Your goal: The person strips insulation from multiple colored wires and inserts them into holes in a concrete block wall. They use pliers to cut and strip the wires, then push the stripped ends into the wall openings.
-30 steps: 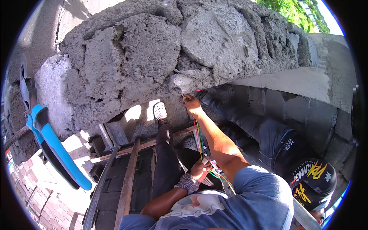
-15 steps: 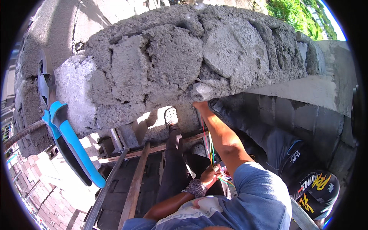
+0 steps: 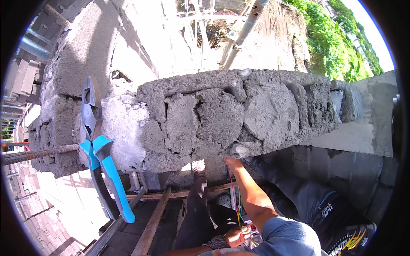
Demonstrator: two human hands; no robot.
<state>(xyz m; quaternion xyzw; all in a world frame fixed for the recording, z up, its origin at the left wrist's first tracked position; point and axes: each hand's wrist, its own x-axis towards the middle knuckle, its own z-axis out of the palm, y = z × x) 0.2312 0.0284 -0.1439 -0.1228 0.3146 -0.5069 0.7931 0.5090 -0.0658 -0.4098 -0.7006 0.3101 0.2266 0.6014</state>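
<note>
My left hand (image 3: 238,236), low in the middle, is closed around thin coloured wires (image 3: 240,209) in red, green and yellow. The wires run upward from it beside my right forearm. My right hand (image 3: 232,163) reaches up to the lower edge of a rough concrete block wall (image 3: 213,115), where its fingers are hidden. A reddish wire passes close to that hand, but whether it is gripped cannot be made out. Pliers (image 3: 112,179) with blue and black handles rest at the wall's left part, jaws pointing away from me, apart from both hands.
A ribbed steel bar (image 3: 40,154) sticks out at the left near the pliers. Wooden strips (image 3: 153,219) and a metal pipe (image 3: 115,228) lie below. Dark clothing (image 3: 316,200), seemingly another person's, fills the lower right. A scaffold pole (image 3: 245,34) stands beyond the wall.
The view has tilted up, so wall, pliers and hands sit lower and more ground beyond the wall shows. My left hand keeps the wires; my right hand stays at the wall's edge.
</note>
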